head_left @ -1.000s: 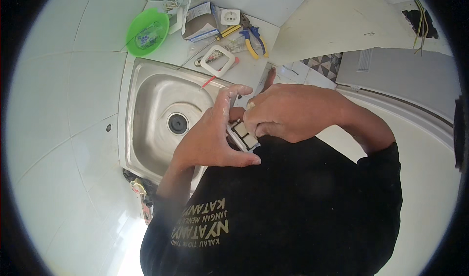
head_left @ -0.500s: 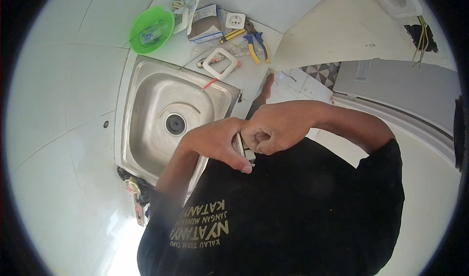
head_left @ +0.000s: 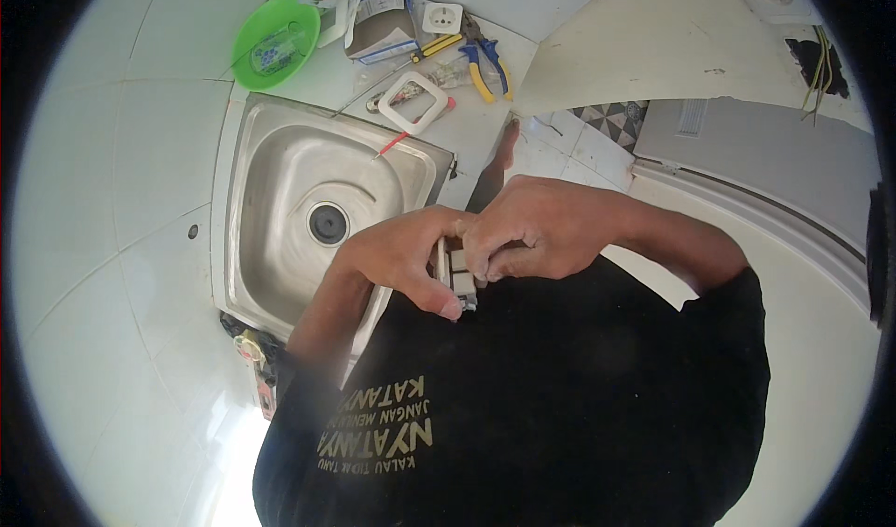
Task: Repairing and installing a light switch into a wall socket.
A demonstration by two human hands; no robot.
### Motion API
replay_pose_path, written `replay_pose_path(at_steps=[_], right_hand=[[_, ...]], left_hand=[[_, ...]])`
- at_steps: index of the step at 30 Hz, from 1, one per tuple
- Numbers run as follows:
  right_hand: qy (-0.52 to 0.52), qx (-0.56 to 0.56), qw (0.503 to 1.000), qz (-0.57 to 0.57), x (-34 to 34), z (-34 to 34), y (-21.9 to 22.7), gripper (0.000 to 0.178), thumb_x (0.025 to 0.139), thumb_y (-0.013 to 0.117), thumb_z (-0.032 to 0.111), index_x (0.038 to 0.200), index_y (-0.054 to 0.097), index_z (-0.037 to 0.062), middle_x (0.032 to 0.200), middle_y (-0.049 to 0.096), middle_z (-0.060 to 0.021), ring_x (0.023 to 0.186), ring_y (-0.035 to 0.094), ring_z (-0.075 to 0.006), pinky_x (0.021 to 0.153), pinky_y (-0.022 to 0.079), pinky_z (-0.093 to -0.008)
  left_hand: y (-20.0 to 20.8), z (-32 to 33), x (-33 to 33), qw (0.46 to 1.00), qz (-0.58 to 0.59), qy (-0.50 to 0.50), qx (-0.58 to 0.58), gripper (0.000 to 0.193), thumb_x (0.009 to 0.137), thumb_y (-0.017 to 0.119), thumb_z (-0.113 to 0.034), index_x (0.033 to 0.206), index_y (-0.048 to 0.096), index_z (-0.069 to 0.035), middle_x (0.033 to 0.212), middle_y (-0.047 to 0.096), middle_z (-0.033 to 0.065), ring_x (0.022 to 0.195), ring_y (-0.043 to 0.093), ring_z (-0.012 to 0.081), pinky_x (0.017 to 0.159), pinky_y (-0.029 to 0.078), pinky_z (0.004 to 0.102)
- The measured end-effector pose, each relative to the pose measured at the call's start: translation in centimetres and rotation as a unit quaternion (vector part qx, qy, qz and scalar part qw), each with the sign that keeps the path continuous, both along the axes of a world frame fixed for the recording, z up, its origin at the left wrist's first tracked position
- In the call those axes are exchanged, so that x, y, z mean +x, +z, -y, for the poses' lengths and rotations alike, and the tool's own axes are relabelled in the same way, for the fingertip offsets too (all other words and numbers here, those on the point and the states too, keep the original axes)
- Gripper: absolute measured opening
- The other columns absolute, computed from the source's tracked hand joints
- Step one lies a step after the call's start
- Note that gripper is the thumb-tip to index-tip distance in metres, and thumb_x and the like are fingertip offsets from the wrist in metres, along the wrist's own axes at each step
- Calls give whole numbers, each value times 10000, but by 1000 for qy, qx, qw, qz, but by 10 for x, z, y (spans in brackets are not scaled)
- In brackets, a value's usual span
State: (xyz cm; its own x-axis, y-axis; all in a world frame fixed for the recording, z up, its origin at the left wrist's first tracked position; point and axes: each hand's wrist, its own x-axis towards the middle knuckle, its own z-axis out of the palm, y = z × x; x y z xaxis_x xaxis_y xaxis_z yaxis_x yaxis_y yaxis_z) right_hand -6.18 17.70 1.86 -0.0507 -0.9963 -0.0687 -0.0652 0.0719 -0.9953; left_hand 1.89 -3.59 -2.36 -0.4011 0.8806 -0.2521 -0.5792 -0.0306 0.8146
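Close in front of my black shirt, both hands meet over a small white light switch (head_left: 461, 282) with rocker keys and a bit of metal at its near end. My left hand (head_left: 397, 252) wraps its left side, thumb along the near edge. My right hand (head_left: 546, 233) is closed, fingertips bent against the switch's right side; whether they pinch a small part is hidden. Beyond the hands, a white square frame (head_left: 396, 118) lies on the tiled counter. A red screwdriver (head_left: 393, 143) sticks out from by the frame over the sink's edge.
To the left is a steel sink (head_left: 280, 219). On the far counter are a green bowl (head_left: 245, 53), an open box (head_left: 383, 37), a white socket (head_left: 442, 18), a yellow-and-black screwdriver (head_left: 437, 48) and pliers (head_left: 475, 72). Wires (head_left: 822, 74) hang from a wall hole at right.
The right fingers have shifted over the switch, and more of its white keys now shows between the hands. The whole view has moved slightly.
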Motion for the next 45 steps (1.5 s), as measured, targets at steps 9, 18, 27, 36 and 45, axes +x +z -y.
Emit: replay_pose_path(at_steps=[9,18,27,36,45], right_hand=[[-98,139,982,80,-12,-8,23,71,828,689,61,884,662,27,741,674,-80,655,636,-155,609,481,-311],[-138,33,986,85,-3,-18,18,189,856,694,54,1033,712,-8,808,707,-108,635,628,-125,589,503,-292],[-177,-95,978,-50,2,-15,5,209,806,708,55,1014,728,50,899,716,-112,758,678,-222,681,537,-356],[-238,-115,958,-110,22,-12,12,240,767,751,-2,983,710,95,895,699,-63,785,684,-230,660,551,-314],[-249,-79,951,-166,33,-12,16,237,761,733,-19,960,706,108,890,694,-49,785,689,-232,639,556,-307]], left_hand=[[39,-10,8,919,-246,245,-187,818,580,889,-258,1205,409,-38,1049,575,99,949,585,231,846,469,350],[44,-9,11,932,-217,277,-87,912,565,914,-197,1240,317,-54,1088,466,91,981,538,196,896,458,368],[37,-11,15,938,-173,298,-42,904,567,918,-178,1212,294,-71,1094,452,88,989,528,179,934,439,367],[33,-14,24,943,-132,306,13,908,548,921,-157,1185,277,-94,1117,400,91,997,519,184,885,460,357],[36,-18,30,942,-132,308,12,913,553,917,-147,1197,272,-91,1116,400,87,995,512,177,879,465,345]])
